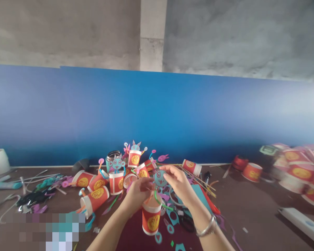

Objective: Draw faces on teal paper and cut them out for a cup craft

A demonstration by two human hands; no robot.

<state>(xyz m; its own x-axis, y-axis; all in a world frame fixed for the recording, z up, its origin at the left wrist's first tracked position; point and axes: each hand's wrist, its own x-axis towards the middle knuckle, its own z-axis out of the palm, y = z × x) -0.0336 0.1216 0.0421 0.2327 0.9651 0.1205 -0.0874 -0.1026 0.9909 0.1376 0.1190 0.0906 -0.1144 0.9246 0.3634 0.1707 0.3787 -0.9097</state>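
A red paper cup (151, 219) with a yellow emblem stands upright in front of me, with a green straw (157, 197) and an orange one at its mouth. Above it is a round blue paper face (160, 178) with a drawn mouth. My right hand (176, 179) pinches this face at its upper right edge. My left hand (138, 190) is closed at the cup's left rim, fingertips together near the straws; what they hold is too small to make out.
Several decorated cups (117, 183) with paper faces and straw arms crowd the left and back. Paper scraps (170, 228) and blue sheets (201, 197) lie around the cup. At right are a power strip (303, 223), a lone cup (252, 172) and piled cups (300, 170). A blue panel (151, 115) stands behind.
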